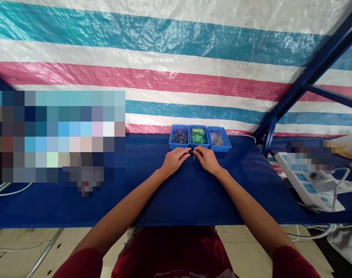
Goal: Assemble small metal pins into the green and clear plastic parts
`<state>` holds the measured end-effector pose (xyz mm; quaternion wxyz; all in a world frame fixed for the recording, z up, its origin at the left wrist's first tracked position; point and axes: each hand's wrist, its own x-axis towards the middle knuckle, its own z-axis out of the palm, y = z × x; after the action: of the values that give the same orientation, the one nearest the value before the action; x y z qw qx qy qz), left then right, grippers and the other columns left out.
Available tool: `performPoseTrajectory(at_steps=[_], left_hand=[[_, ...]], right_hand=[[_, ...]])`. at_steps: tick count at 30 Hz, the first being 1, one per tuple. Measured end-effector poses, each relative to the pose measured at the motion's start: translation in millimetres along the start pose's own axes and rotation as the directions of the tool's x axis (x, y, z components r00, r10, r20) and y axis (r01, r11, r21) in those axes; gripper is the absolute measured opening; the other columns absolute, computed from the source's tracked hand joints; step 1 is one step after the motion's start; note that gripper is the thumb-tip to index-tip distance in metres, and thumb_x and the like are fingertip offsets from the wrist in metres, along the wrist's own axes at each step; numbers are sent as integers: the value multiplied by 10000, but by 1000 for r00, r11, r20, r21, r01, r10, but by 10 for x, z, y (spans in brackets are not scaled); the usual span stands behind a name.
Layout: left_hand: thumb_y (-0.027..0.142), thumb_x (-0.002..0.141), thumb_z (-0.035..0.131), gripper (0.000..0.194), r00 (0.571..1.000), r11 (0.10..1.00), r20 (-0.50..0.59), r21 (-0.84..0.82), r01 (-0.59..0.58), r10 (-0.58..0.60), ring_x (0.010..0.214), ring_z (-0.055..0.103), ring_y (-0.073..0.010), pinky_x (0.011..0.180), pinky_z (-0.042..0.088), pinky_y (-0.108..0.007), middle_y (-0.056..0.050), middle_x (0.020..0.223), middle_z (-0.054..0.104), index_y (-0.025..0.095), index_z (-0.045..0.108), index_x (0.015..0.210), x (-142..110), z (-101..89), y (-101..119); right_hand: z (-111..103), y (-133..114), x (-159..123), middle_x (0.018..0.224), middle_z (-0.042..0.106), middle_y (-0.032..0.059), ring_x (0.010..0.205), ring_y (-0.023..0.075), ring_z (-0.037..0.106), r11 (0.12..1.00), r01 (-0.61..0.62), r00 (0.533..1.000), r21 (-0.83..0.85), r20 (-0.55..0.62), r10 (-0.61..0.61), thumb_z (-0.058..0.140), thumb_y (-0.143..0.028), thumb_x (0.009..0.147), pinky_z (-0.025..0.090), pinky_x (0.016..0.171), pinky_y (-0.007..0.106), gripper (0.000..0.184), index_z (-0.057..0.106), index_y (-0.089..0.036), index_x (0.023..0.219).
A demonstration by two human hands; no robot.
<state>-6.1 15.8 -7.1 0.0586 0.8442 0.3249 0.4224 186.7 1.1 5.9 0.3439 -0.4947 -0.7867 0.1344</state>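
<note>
Both hands rest on the blue table [193, 193] just in front of three small blue bins. My left hand [174, 161] and my right hand [206, 159] meet fingertip to fingertip, pinching a small dark metal part [192, 154] between them. The left bin [179, 137] holds several dark metal pins. Green pieces fill the middle bin [198, 136]. In the right bin [219, 139] lie clear bags.
A striped plastic tarp [176, 69] hangs behind the table. A dark blue metal frame [303, 77] rises at the right. White power strips [312, 185] with cables lie on the table's right end. A white cable [11, 191] runs at the left edge.
</note>
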Motion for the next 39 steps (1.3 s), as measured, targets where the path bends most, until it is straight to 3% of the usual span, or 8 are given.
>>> performPoseTrajectory(at_steps=[5,9,14,20,27,35,39], left_hand=[[319,944,480,239,999,999,-31,-14,-30,30,825,665,-154,789,529,-273,-47,891,717,180,673,928,-11,21,-34],[317,931,505,210,999,999,-49,-34,-26,25,846,660,-156,802,520,-271,-51,900,707,175,659,918,-5,17,-45],[290,952,458,218,1000,998,13,-54,-21,22,817,639,-139,780,491,-245,-44,875,683,170,632,899,13,-9,-4],[301,968,410,226,997,997,31,-23,69,-69,711,577,-110,713,449,-216,-23,832,622,169,589,924,23,-47,44],[332,975,381,258,988,988,28,-20,152,-152,658,537,-100,671,427,-209,-7,789,590,171,571,906,16,-50,20],[357,962,419,237,990,991,60,-40,129,-127,654,544,-97,665,429,-205,-6,812,599,176,569,926,10,-41,27],[340,977,377,277,992,994,60,-2,112,-111,698,560,-113,690,426,-221,-21,809,608,166,576,893,12,-33,19]], right_hand=[[17,-13,-5,725,643,23,649,147,574,994,37,999,103,-30,-34,456,-311,935,408,655,243,240,628,-185,824],[7,-43,-5,678,630,15,602,136,565,983,38,998,177,-48,-30,460,-340,935,426,634,239,271,639,-181,807],[21,-60,-12,637,610,3,542,121,549,968,28,999,248,-35,-20,479,-372,923,441,592,236,285,641,-181,787],[61,-30,-25,742,654,20,521,123,571,935,-30,993,352,-95,68,573,-388,861,482,557,254,230,650,-186,940],[35,-47,-24,799,664,49,550,144,595,931,-3,990,364,-129,53,554,-389,868,500,563,286,222,656,-192,861],[-8,-109,-29,639,596,20,565,146,574,969,27,996,246,-90,-5,449,-404,937,474,616,277,315,622,-186,787],[13,-95,-32,691,624,27,572,142,582,961,13,994,276,-110,18,476,-427,920,485,609,274,299,637,-186,844]])
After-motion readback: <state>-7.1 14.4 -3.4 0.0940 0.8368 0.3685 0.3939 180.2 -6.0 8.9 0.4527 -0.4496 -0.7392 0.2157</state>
